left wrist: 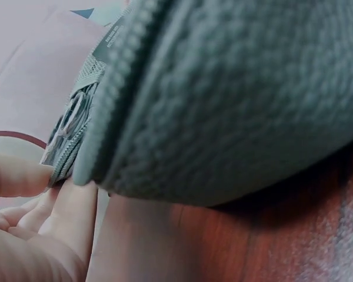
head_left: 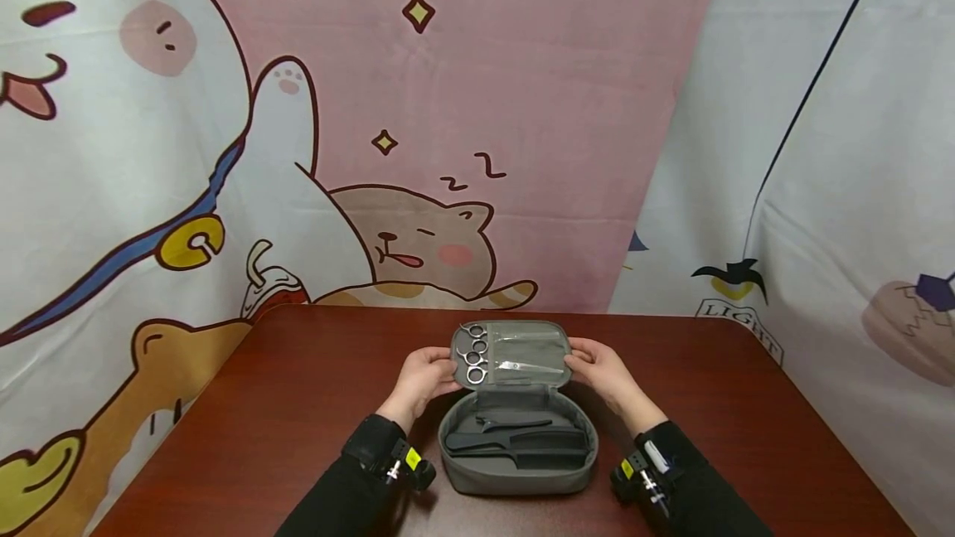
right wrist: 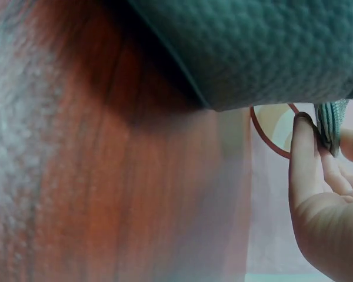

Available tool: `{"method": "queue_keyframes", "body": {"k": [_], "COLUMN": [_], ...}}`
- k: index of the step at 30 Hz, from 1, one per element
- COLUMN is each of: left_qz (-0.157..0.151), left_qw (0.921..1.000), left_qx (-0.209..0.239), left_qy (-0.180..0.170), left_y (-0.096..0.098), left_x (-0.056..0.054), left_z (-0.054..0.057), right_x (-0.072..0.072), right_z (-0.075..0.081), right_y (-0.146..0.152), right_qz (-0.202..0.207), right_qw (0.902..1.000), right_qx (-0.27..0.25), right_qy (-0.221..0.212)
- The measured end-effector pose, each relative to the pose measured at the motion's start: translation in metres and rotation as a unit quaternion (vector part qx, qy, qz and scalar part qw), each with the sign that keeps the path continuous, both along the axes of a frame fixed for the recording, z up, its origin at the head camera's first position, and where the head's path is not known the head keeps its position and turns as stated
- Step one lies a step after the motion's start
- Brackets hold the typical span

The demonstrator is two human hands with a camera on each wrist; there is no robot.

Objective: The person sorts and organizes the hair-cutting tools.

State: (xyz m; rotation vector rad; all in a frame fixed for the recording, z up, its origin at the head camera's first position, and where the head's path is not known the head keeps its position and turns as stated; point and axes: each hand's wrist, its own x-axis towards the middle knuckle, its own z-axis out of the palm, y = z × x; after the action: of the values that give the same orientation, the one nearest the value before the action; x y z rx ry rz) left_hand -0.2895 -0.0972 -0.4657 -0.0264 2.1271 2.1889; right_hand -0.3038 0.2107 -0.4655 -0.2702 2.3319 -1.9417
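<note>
A grey zip case (head_left: 515,481) stands on the table with its lid (head_left: 555,334) raised at the back. My left hand (head_left: 424,379) pinches the lid's left edge between thumb and fingers. Its right edge is pinched by my right hand (head_left: 606,373). Several silver scissor handles (head_left: 476,359) show at the left of the lid, beside a see-through pocket (head_left: 522,355). Inside the base lie dark combs (head_left: 552,458) and a slim dark hair clip (head_left: 515,423). In the left wrist view, the case's pebbled wall (left wrist: 241,106) fills much of the picture, with the left hand (left wrist: 41,235) at the lid.
The reddish-brown wooden table (head_left: 298,404) extends around the case on both sides. Behind it hangs a pink and white cartoon cloth (head_left: 522,147), and another printed white cloth (head_left: 836,189) hangs at the right. Dark sleeves and wrist cameras (head_left: 410,466) flank the case.
</note>
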Motion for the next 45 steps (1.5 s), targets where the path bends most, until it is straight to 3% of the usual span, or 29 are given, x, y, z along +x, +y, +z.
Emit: {"method": "queue_keyframes", "body": {"k": [9, 16, 22, 28, 32, 41, 43, 45], "left_qz": [0.025, 0.042, 0.077, 0.093, 0.084, 0.024, 0.013, -0.001], "left_qw": [0.9983, 0.9935, 0.9799, 0.9646, 0.9556, 0.9463, 0.9384, 0.9233], "left_qx": [-0.034, -0.045, -0.101, -0.163, -0.193, -0.229, -0.251, -0.283], "left_qy": [0.04, 0.096, 0.154, 0.185, 0.206, 0.227, 0.237, 0.26], "left_y": [0.001, 0.002, 0.001, -0.002, -0.006, -0.016, -0.019, -0.021], "left_x": [0.003, 0.007, 0.006, 0.004, 0.005, 0.008, 0.009, 0.011], "left_z": [0.008, 0.012, 0.014, 0.017, 0.019, 0.024, 0.025, 0.025], "right_x": [0.005, 0.007, 0.008, 0.007, 0.008, 0.017, 0.019, 0.021], "right_z": [0.014, 0.022, 0.026, 0.026, 0.026, 0.026, 0.025, 0.025], "right_y": [-0.002, -0.002, -0.005, -0.01, -0.01, -0.003, -0.002, 0.0], "right_qz": [-0.031, -0.036, -0.06, -0.084, -0.089, -0.066, -0.058, -0.05], "right_qw": [0.9993, 0.997, 0.9866, 0.9788, 0.9741, 0.9637, 0.9619, 0.9592], "right_qx": [0.009, 0.04, 0.102, 0.116, 0.127, 0.157, 0.162, 0.165], "right_qy": [0.021, 0.055, 0.113, 0.146, 0.165, 0.206, 0.212, 0.224]}}
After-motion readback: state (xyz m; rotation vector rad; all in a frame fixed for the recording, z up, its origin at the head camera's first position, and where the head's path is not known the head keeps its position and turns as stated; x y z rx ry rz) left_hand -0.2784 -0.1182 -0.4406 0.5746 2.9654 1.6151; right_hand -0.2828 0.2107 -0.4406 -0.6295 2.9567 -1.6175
